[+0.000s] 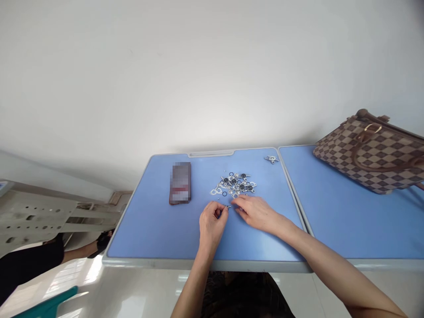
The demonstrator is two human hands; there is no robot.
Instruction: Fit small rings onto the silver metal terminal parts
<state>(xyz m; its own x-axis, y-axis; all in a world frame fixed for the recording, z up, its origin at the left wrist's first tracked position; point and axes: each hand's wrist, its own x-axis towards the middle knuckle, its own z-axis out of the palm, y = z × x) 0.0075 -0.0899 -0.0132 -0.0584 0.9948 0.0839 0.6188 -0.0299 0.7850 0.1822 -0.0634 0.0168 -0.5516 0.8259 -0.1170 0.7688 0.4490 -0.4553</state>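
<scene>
My left hand [213, 217] is closed in a pinch on a small metal part [228, 206], held just above the blue table. Much of that part is hidden by the fingertips, so its exact kind does not show. To its right, my right hand [253, 211] reaches in from the side with fingers apart, close to the near edge of a pile of small hardware [236, 183]. In the pile are silvery metal pieces, flat rings, black round pieces and a black ring [225, 194]. Nothing shows between the right fingers.
A phone [180, 183] lies on the left of the blue table [152, 234]. A few metal pieces [271, 159] sit apart at the back right. A checkered handbag [367, 154] stands on the adjoining table. At far left are another person's leg [74, 254] and a pale perforated seat [36, 216].
</scene>
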